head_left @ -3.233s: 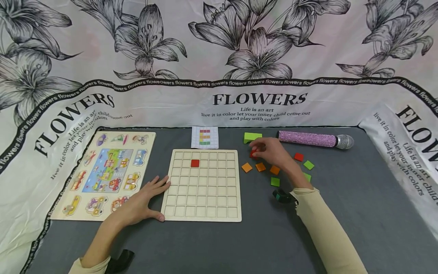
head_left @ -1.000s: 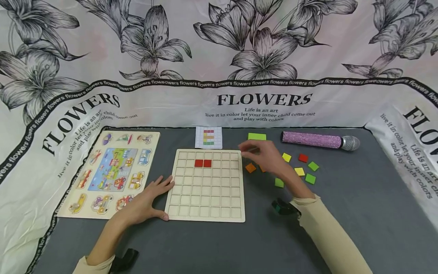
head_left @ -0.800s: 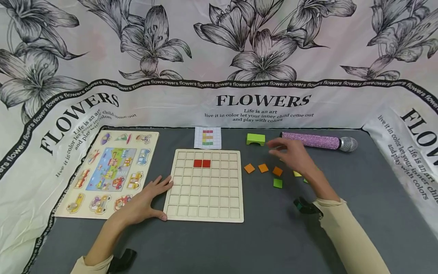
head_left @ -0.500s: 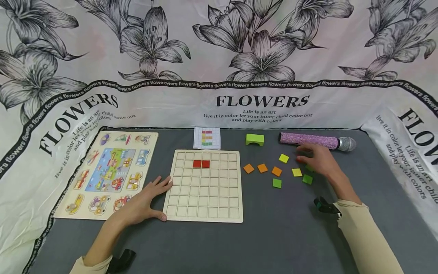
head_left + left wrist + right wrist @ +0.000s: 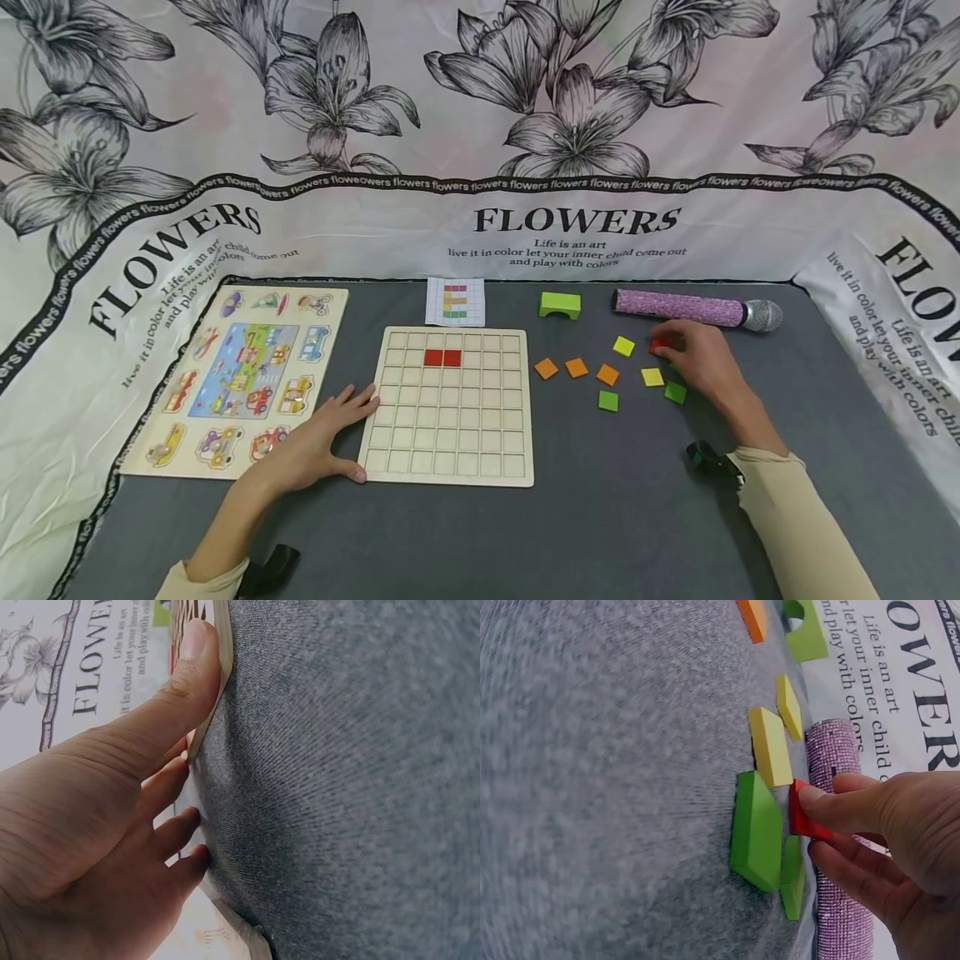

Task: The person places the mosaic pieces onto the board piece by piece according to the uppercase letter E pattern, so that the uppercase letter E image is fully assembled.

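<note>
My right hand (image 5: pixel 701 358) pinches a red square tile (image 5: pixel 657 345) between thumb and fingers, at the right of the loose tiles. In the right wrist view the thumb lies on that red tile (image 5: pixel 799 814), beside a green tile (image 5: pixel 757 832) and a yellow tile (image 5: pixel 771 746). My left hand (image 5: pixel 311 446) lies with fingers spread along the left edge of a wooden grid board (image 5: pixel 450 425), thumb at its lower corner. Two red tiles (image 5: pixel 442 357) sit side by side in the board's second row. The left wrist view shows the left thumb (image 5: pixel 191 675) against the board's edge.
A card with a coloured grid pattern (image 5: pixel 455 302) lies behind the board. Orange tiles (image 5: pixel 577 367), a green arch block (image 5: pixel 559 305) and a glittery pink microphone (image 5: pixel 690 307) are at the right. A picture puzzle board (image 5: pixel 300 296) lies at the left.
A second red tile has come to lie on the board beside the first. My right hand has moved right from the board to another red tile and taken hold of it. The left hand stays.
</note>
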Available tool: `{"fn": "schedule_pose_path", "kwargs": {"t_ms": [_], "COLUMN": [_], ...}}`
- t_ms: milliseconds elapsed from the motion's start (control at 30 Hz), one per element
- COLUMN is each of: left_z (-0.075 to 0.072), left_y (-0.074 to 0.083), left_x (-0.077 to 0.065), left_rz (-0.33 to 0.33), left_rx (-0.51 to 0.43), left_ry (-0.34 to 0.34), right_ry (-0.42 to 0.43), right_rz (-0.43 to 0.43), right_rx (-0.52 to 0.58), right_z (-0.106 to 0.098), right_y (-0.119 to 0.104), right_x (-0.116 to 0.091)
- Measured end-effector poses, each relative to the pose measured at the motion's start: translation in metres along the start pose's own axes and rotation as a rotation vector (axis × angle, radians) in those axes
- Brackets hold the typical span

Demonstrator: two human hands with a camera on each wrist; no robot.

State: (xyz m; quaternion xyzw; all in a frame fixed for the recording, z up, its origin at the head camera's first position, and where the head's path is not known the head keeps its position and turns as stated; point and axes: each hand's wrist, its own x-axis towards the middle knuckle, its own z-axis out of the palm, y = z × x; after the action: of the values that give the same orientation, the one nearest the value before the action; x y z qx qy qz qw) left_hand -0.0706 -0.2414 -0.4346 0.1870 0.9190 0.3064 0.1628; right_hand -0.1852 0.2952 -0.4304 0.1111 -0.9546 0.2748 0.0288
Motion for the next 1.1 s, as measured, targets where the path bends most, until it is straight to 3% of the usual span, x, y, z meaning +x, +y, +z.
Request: {"fn": "schedule_pose_path", "kwargs": {"t_ms": [300,500,667,967,1100], "left_z": [0.000,0.000,0.000,0.001,0.001], "left_y": [-0.002,-0.002,-0.002,-0.003,-0.003], "left_x": [-0.002,-0.001,-0.001,-0.001,0.000], "left_rz": [0.008,0.018,0.009,0.006,0.008], "left_rx": [0.005,-0.002,-0.002,0.000,0.000], "left_ry": [-0.003,0.002,-0.001,0.011,0.011], "right_ry": [-0.007,-0.060,-0.095,-0.142,-0.185], "right_rz": [-0.101,-0.095,-0.117,-0.247,-0.268], "right_rx": [0.024,0.078,0.110,0.208,0.274], "right_z": [0.001,0.011,0.028,0.066,0.081], "right_y": [-0.015,-0.041,-0.069,-0.119,-0.139], "right_x": [0.010,0.023,0.035,0.047,0.052]}}
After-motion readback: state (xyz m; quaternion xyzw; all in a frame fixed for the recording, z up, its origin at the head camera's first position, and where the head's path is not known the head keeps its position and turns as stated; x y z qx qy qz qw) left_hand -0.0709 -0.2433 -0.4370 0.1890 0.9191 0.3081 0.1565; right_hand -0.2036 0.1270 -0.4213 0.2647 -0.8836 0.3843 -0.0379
